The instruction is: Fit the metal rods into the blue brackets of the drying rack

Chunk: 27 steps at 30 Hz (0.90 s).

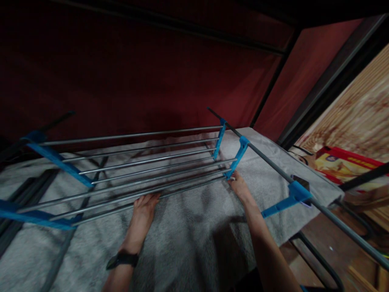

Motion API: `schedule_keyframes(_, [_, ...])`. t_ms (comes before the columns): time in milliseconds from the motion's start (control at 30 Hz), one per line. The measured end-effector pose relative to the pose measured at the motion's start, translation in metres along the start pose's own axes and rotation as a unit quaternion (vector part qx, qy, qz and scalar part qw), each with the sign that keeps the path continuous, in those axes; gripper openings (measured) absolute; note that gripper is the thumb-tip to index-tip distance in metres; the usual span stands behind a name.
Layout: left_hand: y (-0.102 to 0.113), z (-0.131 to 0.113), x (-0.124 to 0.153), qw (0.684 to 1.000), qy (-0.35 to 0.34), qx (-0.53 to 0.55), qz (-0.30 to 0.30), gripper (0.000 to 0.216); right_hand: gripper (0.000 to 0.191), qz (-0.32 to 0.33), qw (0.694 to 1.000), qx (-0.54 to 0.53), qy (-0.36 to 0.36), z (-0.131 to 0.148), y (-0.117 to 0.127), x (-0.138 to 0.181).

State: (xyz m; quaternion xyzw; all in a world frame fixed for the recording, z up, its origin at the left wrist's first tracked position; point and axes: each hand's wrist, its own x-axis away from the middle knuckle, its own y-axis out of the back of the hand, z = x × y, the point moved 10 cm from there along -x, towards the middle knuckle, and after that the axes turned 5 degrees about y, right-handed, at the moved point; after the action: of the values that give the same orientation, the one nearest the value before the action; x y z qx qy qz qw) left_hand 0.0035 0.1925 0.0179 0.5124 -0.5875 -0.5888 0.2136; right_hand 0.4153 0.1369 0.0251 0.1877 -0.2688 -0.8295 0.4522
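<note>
Towel (pixel 194 243) grey | wall (pixel 152 73) red | left hand (pixel 142 215), right hand (pixel 240 187) fingers grip rack (pixel 136 163)

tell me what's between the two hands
In the head view, the rack's front metal rods span from left hand to right hand, with grey cloth beneath them.

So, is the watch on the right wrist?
No, the black watch is worn behind the left hand; the right wrist is bare.
</note>
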Motion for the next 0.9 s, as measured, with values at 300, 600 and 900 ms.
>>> schedule_keyframes(300, [0.0038,0.0004,0.0002,1.000,0.000,0.030,-0.005,0.037,0.046,0.001,1.000,-0.008,0.008,0.0010,0.0000,0.0000])
schedule_keyframes(600, [-0.0004,0.0014,-0.0009,1.000,-0.005,0.031,0.000,0.039,0.046,0.000,1.000,-0.009,0.000,0.0004,0.0004,0.0007])
schedule_keyframes(900, [0.0015,0.0022,-0.0007,0.999,-0.008,0.038,-0.005,0.038,0.049,0.004,1.000,-0.006,0.005,-0.0008,-0.0005,-0.0001])
